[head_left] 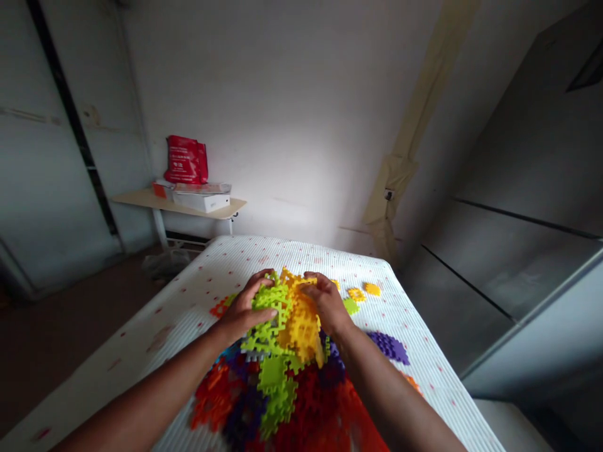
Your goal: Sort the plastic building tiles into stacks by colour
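Observation:
My left hand (247,307) is closed around a bundle of lime-green interlocking tiles (268,314) with notched edges. Against it, my right hand (327,301) grips a clump of yellow interlocking tiles (301,320) by its upper right side. The green and yellow pieces touch each other; whether they are joined I cannot tell. Below both hands lies a heap of loose tiles: lime-green ones (277,402) in the middle, orange-red ones (214,395) at the left, and dark red ones (306,414) nearer me, partly blurred. My fingertips are partly hidden behind the pieces.
Purple tiles (389,346) and two yellow tiles (365,291) lie on the white ribbed cover (188,320) at the right. A side table (136,198) at the back left carries a red bag (184,160) and a white box (202,201). Grey cabinets (509,220) stand at the right.

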### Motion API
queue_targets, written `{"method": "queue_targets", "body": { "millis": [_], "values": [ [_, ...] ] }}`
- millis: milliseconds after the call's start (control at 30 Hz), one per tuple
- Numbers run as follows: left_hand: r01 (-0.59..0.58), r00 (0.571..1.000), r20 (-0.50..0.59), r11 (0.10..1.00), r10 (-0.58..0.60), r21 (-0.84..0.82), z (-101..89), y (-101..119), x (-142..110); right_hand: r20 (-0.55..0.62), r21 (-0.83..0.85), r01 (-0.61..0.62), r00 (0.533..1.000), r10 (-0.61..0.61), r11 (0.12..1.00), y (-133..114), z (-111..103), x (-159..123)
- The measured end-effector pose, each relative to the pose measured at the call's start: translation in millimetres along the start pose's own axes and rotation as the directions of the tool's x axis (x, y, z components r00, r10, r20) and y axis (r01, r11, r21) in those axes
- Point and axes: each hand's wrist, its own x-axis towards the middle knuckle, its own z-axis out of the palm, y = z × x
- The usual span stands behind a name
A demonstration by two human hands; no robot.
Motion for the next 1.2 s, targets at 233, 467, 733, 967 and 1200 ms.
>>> {"method": "queue_targets", "body": {
  "millis": [233, 467, 733, 967, 1200],
  "values": [
    [-0.065, 0.998, 0.019, 0.991, 0.063, 0.117, -0.9, -5.3, -37.7, 0.052, -0.021, 0.062, 0.997, -0.061, 0.998, 11.0, 1.7, -14.2],
    [-0.119, 0.993, 0.017, 0.926, 0.121, 0.358, -7.7, -16.9, -62.8, 0.026, -0.185, 0.103, 0.995, -0.1, 0.977, 17.9, -8.9, -14.8],
    [-0.069, 0.995, -0.007, 0.77, 0.095, 0.634, -27.3, -43.2, -81.5, 0.074, -0.536, 0.245, 0.967, -0.244, 0.808, 2.1, -68.9, -41.9],
    [-0.07, 0.992, -0.023, 0.683, 0.126, 0.727, -42.8, -72.6, -107.4, 0.319, -0.806, 0.358, 0.933, -0.163, 0.472, -9.9, -134.4, -123.3],
    [-0.091, 0.986, -0.042, 0.726, 0.163, 0.682, -37.7, -79.4, -118.3, 0.518, -0.826, 0.539, 0.841, -0.158, 0.165, -2.8, -101.9, -164.7]
  ]
}}
